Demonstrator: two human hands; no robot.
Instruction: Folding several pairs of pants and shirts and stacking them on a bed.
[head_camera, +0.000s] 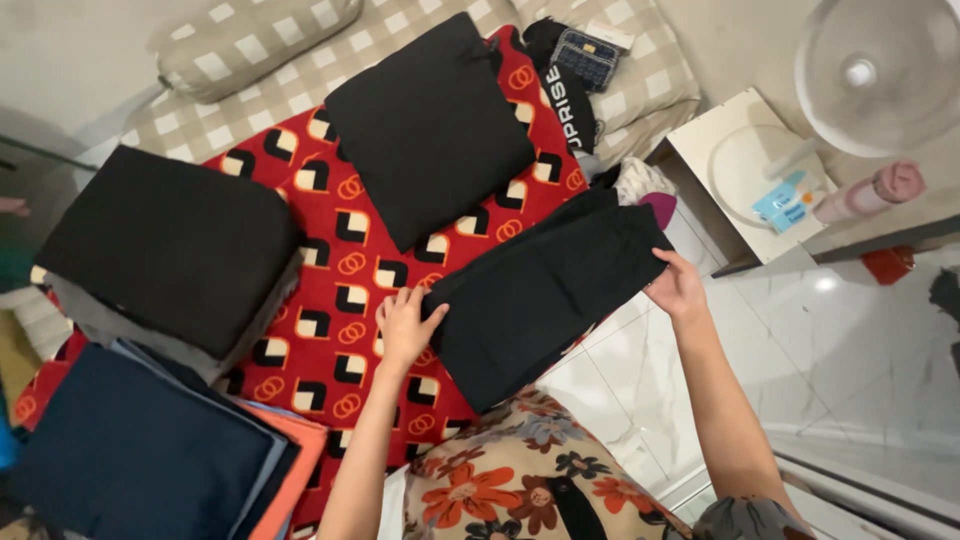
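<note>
A folded black garment (545, 290) lies on the edge of a red patterned blanket (340, 270), partly hanging over the bed's side. My left hand (405, 325) rests flat with spread fingers on the blanket, touching the garment's left end. My right hand (678, 288) grips the garment's right end between thumb and fingers. A second folded black garment (430, 125) lies further back on the blanket.
A stack of folded clothes topped in black (170, 245) and a navy and orange pile (140, 450) sit at left. Checked pillows (250, 40) lie at the back. A white bedside table (745, 170) with a bottle, a fan (880, 70) and tiled floor (830, 340) are at right.
</note>
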